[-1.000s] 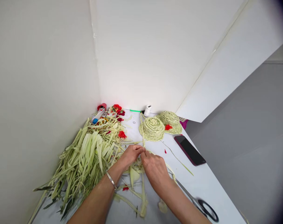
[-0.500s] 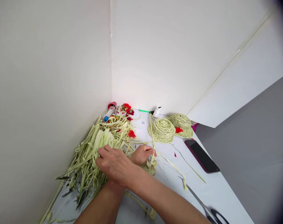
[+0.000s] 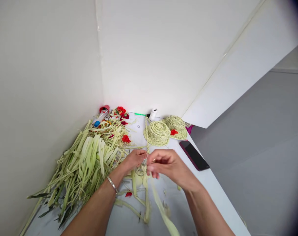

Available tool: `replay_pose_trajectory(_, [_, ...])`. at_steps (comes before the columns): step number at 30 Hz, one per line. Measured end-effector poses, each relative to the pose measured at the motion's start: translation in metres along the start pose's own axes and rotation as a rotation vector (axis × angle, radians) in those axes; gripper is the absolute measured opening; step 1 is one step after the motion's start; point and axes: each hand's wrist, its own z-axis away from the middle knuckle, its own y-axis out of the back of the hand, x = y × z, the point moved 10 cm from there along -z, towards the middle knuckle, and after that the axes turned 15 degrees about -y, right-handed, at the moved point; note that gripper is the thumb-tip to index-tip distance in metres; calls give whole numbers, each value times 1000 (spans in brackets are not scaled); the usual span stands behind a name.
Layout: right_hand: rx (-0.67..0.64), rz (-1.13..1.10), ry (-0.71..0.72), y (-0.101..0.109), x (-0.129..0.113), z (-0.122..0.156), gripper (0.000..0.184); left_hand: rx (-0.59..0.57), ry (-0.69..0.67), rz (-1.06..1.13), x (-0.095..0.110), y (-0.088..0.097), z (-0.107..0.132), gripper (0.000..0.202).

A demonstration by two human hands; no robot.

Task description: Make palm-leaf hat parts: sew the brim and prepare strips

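My left hand (image 3: 136, 158), with a bracelet at the wrist, pinches the lower end of a pale green braid (image 3: 147, 139) that runs back beside a woven straw hat (image 3: 158, 132). Close by on its right, my right hand (image 3: 166, 164) has thumb and fingers closed on a long leaf strip (image 3: 160, 205) that hangs down toward the front, slightly blurred. Several loose strips dangle below the left hand. Part of the braid end is hidden by the fingers. To the left lies a large heap of leaf strips (image 3: 90, 160).
A second woven hat (image 3: 177, 126) with a red flower (image 3: 174, 132) stands behind the first. A phone (image 3: 194, 155) lies near the right table edge. At the back are a white thread spool (image 3: 153, 114), a red cup (image 3: 104, 108) and red flowers (image 3: 121, 110). Walls close off the left and back.
My right hand has come from the heap, where it crossed over the left arm, to beside my left hand with a strip. My left hand stays at the braid. The view has shifted right.
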Motion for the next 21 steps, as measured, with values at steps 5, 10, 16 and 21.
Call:
replay_pose_trajectory(5, [428, 374, 26, 39, 42, -27, 14, -18, -3, 18, -3, -2, -2, 41])
replay_pose_trajectory(10, [594, 534, 15, 59, 49, -25, 11, -43, -5, 29, -8, -2, -3, 42])
replay_pose_trajectory(16, [686, 474, -38, 72, 56, -26, 5, -42, -5, 38, -8, -2, -3, 42])
replay_pose_trajectory(21, [690, 632, -12, 63, 47, -21, 12, -29, -9, 43, -4, -3, -3, 45])
